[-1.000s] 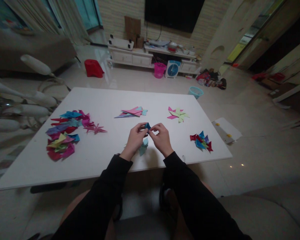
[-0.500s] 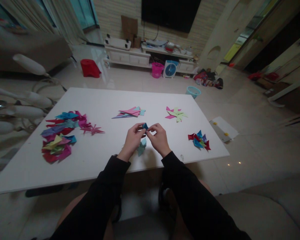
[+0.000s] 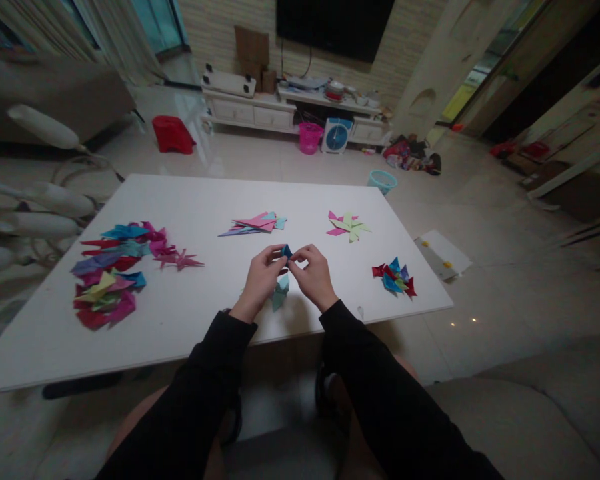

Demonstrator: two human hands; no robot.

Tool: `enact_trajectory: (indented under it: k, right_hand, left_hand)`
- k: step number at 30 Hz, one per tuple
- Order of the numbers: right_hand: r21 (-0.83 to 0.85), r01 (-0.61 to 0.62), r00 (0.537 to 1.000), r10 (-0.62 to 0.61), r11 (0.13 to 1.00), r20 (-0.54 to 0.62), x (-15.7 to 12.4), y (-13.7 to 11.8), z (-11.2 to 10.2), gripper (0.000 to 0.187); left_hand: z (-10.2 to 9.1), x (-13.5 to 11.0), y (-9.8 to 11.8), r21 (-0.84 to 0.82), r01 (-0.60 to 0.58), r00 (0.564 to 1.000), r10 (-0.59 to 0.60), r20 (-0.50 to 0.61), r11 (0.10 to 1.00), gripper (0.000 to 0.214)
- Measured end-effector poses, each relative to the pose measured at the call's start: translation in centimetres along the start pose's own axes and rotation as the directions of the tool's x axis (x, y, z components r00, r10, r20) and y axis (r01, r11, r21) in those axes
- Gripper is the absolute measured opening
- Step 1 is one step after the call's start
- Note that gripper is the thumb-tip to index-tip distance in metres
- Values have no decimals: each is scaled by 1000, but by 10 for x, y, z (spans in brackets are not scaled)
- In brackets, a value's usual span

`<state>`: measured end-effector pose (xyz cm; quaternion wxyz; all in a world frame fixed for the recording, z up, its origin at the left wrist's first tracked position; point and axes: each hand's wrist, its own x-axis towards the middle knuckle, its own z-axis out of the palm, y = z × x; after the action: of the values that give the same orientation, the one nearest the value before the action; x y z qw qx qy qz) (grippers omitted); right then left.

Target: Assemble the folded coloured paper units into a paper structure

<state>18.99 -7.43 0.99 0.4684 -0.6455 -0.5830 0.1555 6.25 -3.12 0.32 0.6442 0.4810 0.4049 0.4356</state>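
My left hand (image 3: 258, 280) and my right hand (image 3: 312, 277) meet above the near middle of the white table (image 3: 190, 320). Both pinch a small folded blue paper piece (image 3: 285, 252) between their fingertips. Under the hands a light teal folded paper (image 3: 279, 293) lies on the table. Black sleeves cover both forearms.
A big heap of coloured folded papers (image 3: 113, 270) lies at the table's left. A pink and blue stack (image 3: 255, 224) sits mid-table, a pink and green cluster (image 3: 349, 227) farther right, and a red and blue pile (image 3: 393, 277) near the right edge. Chairs stand at left.
The hands keep pinching the blue piece with only small finger shifts. The whole view has drifted slightly left as my head moved.
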Motion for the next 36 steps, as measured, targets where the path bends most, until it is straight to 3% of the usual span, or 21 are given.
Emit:
enact_trajectory:
  k: [36]
  right_hand:
    - [5,-3,1000,3,1000,10,0,2,0,9]
  left_hand:
    - [0,0,-2,34,-14,1000,14,-1,999,43]
